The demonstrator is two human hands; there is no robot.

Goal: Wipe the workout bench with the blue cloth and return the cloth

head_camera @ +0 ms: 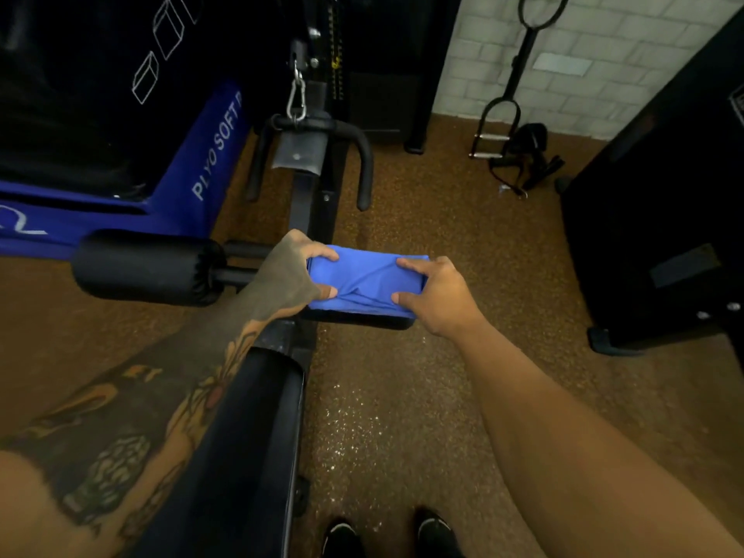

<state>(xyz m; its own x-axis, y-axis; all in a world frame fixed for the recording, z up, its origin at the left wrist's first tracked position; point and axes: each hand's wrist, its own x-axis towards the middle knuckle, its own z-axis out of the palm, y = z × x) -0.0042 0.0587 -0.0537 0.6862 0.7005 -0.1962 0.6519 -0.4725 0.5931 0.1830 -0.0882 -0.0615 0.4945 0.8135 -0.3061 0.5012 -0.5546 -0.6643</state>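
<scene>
Both hands, left hand [288,271] & right hand [432,292], pinch blue cloth [364,281] ends over roller pad [358,318]; keep taut, drag w/ even pressure.

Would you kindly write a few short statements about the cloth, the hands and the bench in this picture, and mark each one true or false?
1. Both hands hold the blue cloth. True: the left hand and the right hand grip opposite ends.
2. The cloth lies on the floor. False: it rests on a black roller pad of the bench.
3. The cloth is spread flat. False: it is bunched and creased.
4. A silver carabiner hangs above the black handlebar. True.
5. The floor is white tile. False: it is brown and speckled.
</scene>
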